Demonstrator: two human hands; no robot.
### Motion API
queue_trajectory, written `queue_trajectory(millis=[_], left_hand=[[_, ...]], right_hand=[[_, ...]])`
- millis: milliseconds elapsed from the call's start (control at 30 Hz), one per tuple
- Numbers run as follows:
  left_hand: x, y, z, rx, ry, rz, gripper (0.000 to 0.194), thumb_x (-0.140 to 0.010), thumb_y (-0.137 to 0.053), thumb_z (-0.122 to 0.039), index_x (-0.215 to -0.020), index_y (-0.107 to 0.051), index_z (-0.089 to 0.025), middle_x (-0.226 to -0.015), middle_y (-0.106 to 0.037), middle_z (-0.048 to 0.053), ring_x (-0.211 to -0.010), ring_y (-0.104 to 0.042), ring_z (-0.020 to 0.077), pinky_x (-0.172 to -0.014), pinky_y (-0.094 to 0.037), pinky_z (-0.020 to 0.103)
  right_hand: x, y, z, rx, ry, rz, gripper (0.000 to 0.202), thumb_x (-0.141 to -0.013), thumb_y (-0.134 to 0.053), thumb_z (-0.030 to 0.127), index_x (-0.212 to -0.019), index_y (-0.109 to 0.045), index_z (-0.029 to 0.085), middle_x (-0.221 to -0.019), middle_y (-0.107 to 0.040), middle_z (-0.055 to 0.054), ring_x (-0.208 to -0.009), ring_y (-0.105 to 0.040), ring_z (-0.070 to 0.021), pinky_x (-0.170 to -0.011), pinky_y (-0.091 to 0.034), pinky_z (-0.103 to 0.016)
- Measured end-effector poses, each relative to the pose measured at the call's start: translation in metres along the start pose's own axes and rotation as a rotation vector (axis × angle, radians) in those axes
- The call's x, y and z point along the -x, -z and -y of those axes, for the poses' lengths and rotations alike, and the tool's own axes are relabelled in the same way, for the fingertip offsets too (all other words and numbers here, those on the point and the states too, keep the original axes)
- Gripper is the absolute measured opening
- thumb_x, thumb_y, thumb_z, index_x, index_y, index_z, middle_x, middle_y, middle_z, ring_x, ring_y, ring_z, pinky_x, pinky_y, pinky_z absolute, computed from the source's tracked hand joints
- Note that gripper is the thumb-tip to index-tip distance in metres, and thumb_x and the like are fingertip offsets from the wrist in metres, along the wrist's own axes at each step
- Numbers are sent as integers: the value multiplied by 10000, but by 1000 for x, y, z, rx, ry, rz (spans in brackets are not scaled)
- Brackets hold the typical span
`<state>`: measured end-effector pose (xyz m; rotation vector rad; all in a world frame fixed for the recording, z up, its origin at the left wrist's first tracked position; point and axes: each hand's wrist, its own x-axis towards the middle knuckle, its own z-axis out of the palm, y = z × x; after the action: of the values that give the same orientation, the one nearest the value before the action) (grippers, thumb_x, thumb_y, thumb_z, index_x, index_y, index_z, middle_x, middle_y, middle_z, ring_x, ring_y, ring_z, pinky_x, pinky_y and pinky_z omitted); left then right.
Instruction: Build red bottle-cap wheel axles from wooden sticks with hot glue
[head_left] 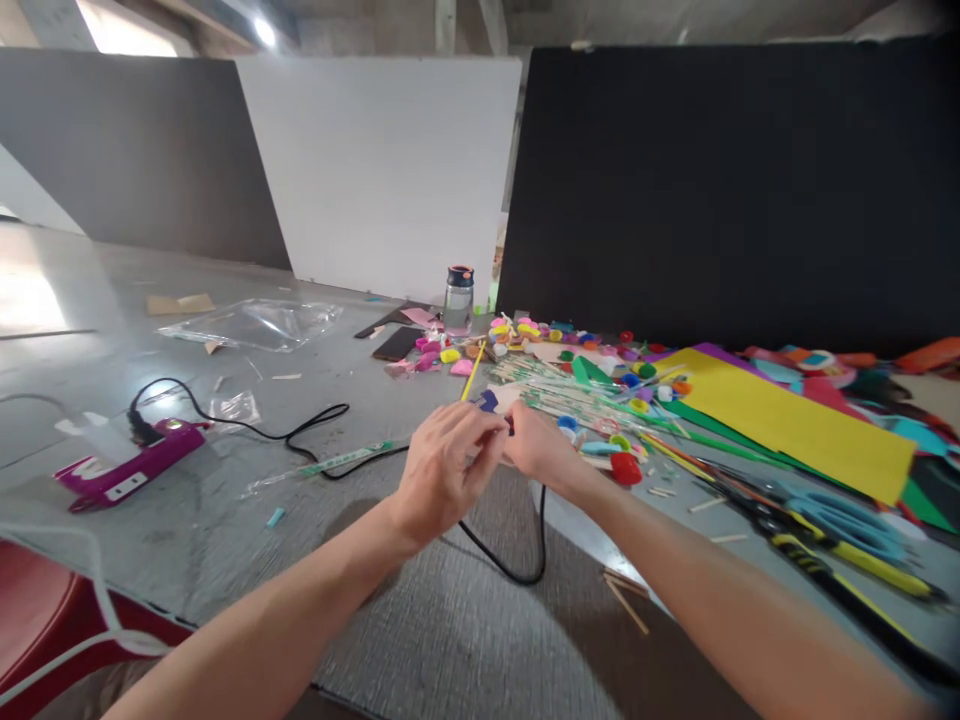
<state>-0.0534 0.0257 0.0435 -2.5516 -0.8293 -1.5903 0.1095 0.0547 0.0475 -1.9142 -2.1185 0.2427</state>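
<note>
My left hand (450, 455) and my right hand (541, 440) meet above the middle of the table, fingers bent and pinched close together. What lies between the fingertips is mostly hidden and too small to name. Just beyond them a small dark blue piece (488, 401) shows beside a pale pinkish sheet (508, 396); whether either is held I cannot tell. A black cord (517, 578) loops below the hands and its upper end passes out of sight behind my right wrist. Past my fingers, a thin yellow stick (472, 372) points away.
A purple power strip (131, 470) stands at left, cord plugged in. Clear plastic bags (255, 325) lie behind it. A water bottle (459, 300) stands at the back. Bottle caps, thin sticks (570, 390), yellow foam sheets (787, 420), blue-handled scissors (847, 520) and yellow-black pliers (817, 575) crowd the right.
</note>
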Motion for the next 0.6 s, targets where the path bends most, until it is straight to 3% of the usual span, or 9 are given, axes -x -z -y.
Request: queue_trajectory(millis=[200, 367, 500, 600], left_hand=[[10, -9, -17, 137, -102, 95, 107, -996, -558, -180, -932, -643, -168, -728, -640, 4, -636, -562, 128, -616, -423, 256], [16, -19, -31, 233, -101, 208, 97, -984, -576, -175, -920, -649, -175, -741, -671, 5, -649, -600, 128, -624, -441, 253], [17, -30, -45, 299, 65, 223, 86, -978, -578, -155, -1009, -648, -196, -798, -686, 9, -677, -621, 132, -634, -482, 247], [13, -41, -60, 566, 385, 234, 228, -951, -643, -258, -1174, -631, -211, -1070, -722, 95, -916, -689, 196, -742, -560, 310]], right_hand=[[16, 17, -19, -182, 18, -282, 245, -1013, -639, 343, -1166, -635, 151, -1050, -670, -53, -903, -668, -195, -820, -573, -389], [53, 39, -44, -278, 52, -464, 151, -965, -598, 317, -1003, -586, 171, -828, -651, -27, -712, -614, -189, -687, -493, -348], [90, 47, -55, -339, 64, -578, 227, -950, -524, 406, -1019, -547, 192, -894, -688, -93, -735, -630, -248, -682, -462, -393], [114, 44, -58, -391, 84, -630, 275, -979, -504, 427, -1129, -528, 197, -1018, -701, -123, -863, -671, -282, -736, -494, -415]])
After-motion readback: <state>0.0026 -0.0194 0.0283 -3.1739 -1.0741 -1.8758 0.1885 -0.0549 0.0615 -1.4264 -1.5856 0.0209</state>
